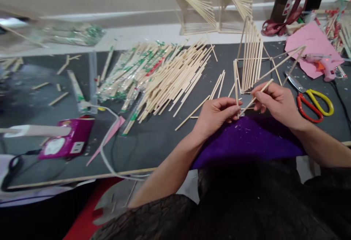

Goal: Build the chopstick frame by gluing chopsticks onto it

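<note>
At the table's near edge, my left hand point(216, 115) pinches the lower end of a wooden stick point(236, 82) that stands nearly upright. My right hand point(279, 102) grips another wooden stick point(266, 85) between thumb and fingers. This one slants down to the left, its lower tip close to my left fingertips. Just beyond both hands rises a stick frame point(251, 57) with a fan of parallel sticks; whether the held sticks touch it I cannot tell. Beneath my hands lies a purple cloth point(244, 141). A few loose sticks point(218, 85) lie left of the frame.
Left of my hands spreads a pile of bare sticks point(172, 82) beside wrapped chopsticks point(137, 64). Scissors point(312, 99) and a pink glue gun point(323, 62) on pink paper point(304, 46) lie right. A purple power adapter point(67, 137) with a white cable point(102, 148) sits left. Finished-looking stick frames point(197, 9) lean behind.
</note>
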`<action>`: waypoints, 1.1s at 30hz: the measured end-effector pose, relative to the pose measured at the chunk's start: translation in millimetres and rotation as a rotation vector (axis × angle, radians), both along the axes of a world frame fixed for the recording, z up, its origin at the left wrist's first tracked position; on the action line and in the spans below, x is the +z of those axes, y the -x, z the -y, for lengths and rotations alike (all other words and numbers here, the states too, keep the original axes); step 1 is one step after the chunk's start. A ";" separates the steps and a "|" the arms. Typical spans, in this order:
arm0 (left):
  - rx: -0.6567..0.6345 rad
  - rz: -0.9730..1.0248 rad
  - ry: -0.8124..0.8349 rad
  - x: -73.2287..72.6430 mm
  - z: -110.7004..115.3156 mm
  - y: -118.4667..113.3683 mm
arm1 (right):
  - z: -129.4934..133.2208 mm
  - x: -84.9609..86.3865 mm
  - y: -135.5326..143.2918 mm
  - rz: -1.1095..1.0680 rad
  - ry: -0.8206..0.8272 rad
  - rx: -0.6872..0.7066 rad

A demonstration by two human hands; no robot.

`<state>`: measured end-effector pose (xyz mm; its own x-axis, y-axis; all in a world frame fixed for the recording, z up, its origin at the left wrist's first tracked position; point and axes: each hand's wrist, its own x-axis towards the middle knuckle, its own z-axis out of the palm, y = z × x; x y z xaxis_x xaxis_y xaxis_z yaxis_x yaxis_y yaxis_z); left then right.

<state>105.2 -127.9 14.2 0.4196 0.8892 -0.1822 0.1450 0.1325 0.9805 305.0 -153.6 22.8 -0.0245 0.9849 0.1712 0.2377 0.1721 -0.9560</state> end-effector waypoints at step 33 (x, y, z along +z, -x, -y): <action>-0.266 -0.187 -0.450 -35.3 -21.0 -21.0 | -9.4 -4.6 -12.3 0.433 -0.264 0.192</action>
